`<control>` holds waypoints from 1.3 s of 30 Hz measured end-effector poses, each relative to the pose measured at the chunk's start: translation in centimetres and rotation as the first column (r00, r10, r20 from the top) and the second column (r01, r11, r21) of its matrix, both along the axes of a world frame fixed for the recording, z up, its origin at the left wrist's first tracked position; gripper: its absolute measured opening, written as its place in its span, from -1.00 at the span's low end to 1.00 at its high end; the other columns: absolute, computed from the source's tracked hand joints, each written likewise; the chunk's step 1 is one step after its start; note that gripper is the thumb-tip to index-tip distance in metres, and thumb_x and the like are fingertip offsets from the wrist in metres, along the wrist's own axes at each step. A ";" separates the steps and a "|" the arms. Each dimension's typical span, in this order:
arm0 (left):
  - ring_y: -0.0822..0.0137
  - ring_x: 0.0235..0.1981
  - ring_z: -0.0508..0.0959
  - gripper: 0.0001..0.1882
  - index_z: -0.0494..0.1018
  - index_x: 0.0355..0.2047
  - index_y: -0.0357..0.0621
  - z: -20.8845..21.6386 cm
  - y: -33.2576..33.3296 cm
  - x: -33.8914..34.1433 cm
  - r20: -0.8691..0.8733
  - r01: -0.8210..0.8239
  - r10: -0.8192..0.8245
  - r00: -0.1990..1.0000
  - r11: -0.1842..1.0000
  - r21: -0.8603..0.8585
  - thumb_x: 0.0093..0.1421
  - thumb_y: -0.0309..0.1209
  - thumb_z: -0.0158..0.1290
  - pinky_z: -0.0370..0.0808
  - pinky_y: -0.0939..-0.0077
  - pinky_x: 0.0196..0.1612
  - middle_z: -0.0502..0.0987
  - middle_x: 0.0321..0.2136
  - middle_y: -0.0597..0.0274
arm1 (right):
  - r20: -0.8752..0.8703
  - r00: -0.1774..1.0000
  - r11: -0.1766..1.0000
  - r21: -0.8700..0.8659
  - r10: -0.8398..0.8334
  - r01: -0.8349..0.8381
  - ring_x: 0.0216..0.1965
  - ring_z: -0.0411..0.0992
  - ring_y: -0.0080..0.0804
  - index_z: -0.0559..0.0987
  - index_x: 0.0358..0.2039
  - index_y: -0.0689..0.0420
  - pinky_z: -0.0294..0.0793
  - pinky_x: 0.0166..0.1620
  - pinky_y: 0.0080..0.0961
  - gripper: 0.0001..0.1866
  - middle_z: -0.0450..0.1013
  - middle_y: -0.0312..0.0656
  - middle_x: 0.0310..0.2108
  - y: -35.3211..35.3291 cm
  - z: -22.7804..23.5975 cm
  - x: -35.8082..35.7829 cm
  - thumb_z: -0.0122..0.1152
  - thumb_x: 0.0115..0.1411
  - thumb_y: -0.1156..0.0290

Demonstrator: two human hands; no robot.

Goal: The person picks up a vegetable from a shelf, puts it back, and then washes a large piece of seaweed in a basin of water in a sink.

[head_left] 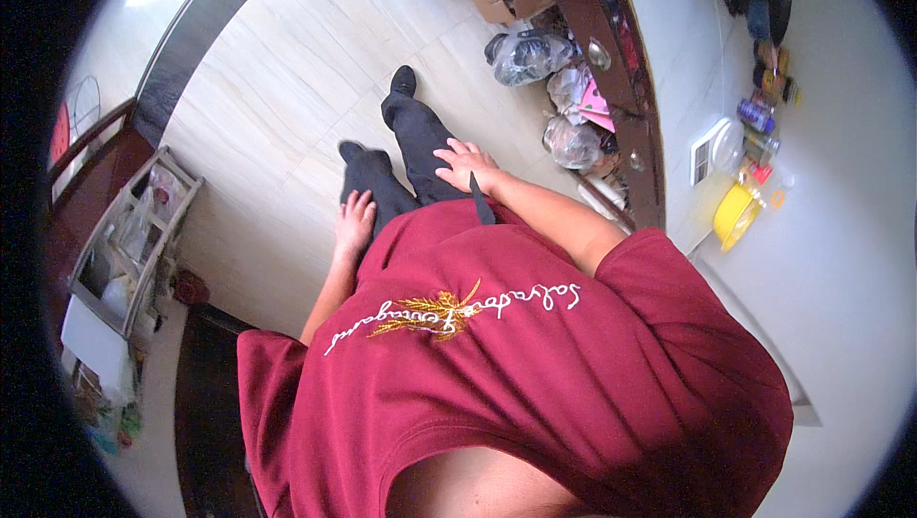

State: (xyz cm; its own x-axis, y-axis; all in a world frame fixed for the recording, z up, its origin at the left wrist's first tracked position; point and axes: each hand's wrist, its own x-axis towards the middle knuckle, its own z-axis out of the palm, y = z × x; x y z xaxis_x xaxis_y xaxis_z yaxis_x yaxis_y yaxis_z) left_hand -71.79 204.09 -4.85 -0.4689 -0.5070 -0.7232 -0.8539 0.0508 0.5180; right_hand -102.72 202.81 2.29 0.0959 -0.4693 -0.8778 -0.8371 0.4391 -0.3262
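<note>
My left hand lies on my left thigh, its fingers stretched out over the dark trousers. Over my right thigh, my right hand rests with its fingers apart. Neither hand holds anything that I can see. A dark pointed strip of cloth hangs beside my right wrist, against the hem of my maroon shirt. Both dark shoes are on the pale tiled floor, the right one farther forward.
A dark wooden cabinet stands to the right, with plastic bags and cardboard beside it. Farther right, a white surface holds a yellow bowl and several jars. A grey rack with bags stands at left, near a dark seat.
</note>
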 end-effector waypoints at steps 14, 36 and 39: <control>0.20 0.22 -0.01 -0.59 0.26 0.05 -0.02 4.0 16.1 12.1 -0.177 -0.354 0.411 0.894 0.892 0.281 0.20 -0.24 -0.21 -0.03 0.37 0.21 0.09 0.16 0.18 | -0.243 0.943 0.974 0.076 0.227 -0.215 0.12 0.04 0.02 0.17 0.13 -0.16 0.12 0.09 -0.12 -0.40 -0.06 -0.09 0.20 9.5 -1.2 13.1 -0.04 0.07 -0.02; 0.23 0.18 0.09 -0.55 0.25 0.05 -0.18 4.8 25.0 17.2 -0.139 -0.479 0.538 0.832 0.821 0.311 0.20 -0.22 -0.18 0.01 0.46 0.19 0.14 0.13 0.02 | 0.134 0.957 0.894 0.344 0.256 -0.287 0.27 -0.34 -0.05 0.00 0.18 -0.41 -0.22 0.21 0.01 -0.35 -0.32 -0.28 0.28 23.7 4.1 13.0 -0.32 0.06 -0.24; 0.23 0.18 0.10 -0.55 0.25 0.05 -0.18 5.3 25.4 16.5 -0.069 -0.441 0.481 0.874 0.845 0.302 0.20 -0.22 -0.18 0.01 0.46 0.19 0.14 0.13 0.02 | 0.214 0.964 0.932 0.290 0.160 -0.219 0.28 -0.37 -0.07 0.00 0.18 -0.43 -0.30 0.21 0.01 -0.39 -0.33 -0.29 0.28 28.0 2.8 11.1 -0.37 0.10 -0.20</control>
State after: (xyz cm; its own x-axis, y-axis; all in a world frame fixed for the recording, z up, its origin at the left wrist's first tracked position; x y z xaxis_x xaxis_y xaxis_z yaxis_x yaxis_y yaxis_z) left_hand -55.31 229.54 0.45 -0.3333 -0.4854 -0.8082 -0.6634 -0.4884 0.5669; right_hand -91.58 230.79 5.05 0.3293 -0.1355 -0.9344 -0.8532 0.3812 -0.3560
